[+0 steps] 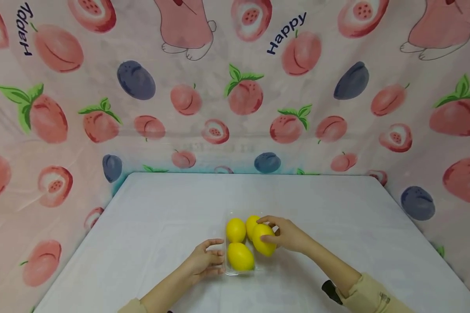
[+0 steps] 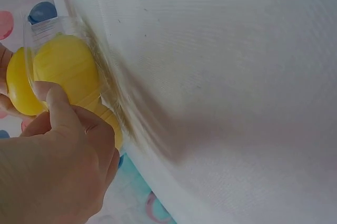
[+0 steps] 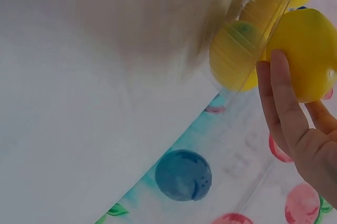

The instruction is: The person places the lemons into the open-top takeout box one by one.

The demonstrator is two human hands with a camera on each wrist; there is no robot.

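A clear plastic box (image 1: 240, 273) holds three yellow lemons; one lemon (image 1: 236, 230) lies at its back left, another lemon (image 1: 240, 257) at the front, and a third is partly hidden at the back right. My right hand (image 1: 287, 234) grips a fourth lemon (image 1: 264, 240) between thumb and fingers, over the right side of the box. In the right wrist view, this held lemon (image 3: 305, 52) is outside the clear wall, near the rim. My left hand (image 1: 205, 261) is at the box's left side, fingertips against or very near the wall, fingers spread and slightly bent.
A white-covered table (image 1: 172, 200) lies under the box. Behind and beside it hangs a fruit-print cloth (image 1: 203, 130). A dark cylindrical object (image 1: 331, 291) shows beside my right sleeve.
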